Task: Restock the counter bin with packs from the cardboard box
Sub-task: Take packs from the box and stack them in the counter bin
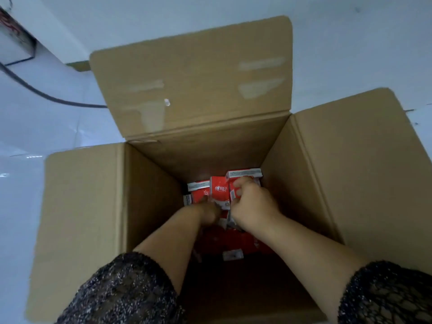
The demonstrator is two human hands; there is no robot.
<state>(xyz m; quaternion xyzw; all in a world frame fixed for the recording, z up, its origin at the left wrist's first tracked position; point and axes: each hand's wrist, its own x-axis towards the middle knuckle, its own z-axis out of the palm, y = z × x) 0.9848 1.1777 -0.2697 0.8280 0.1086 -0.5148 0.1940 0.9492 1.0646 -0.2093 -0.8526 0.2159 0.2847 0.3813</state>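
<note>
Brown corrugated cardboard box [149,206] sits on a pale glossy floor [46,127] with its flaps folded out. The far flap [194,85] carries pale tape marks.

I see both hands reaching deep inside, down to the red-and-white packs [198,195] heaped at the bottom toward the far wall.

- **Right hand [253,204]:** fingers curled tight, knuckles up, with no real gap between them. They pinch the edge of a red pack [233,195], which shows between thumb and fingers.
- **Left hand [210,211]:** it is in shadow just beside the right hand. Its fingertips are pushed down among the packs and hidden, so I can't tell whether they hold anything or how far they spread.

- **Logo pack [219,190]:** it lies red face up between the hands and the far wall. Its long axis runs away from me toward that wall.
- **Far pack [244,173]:** it lies crosswise in the far right corner. Its long axis runs left to right, and its white edge strip is turned up.

The logo pack has a white emblem and white lettering. Grey print runs along the far pack's strip. All of it is too blurred to read.

Also in view are black glittery lace sleeves [121,293] on both forearms and a dark cable [35,90] on the floor to the left.
</note>
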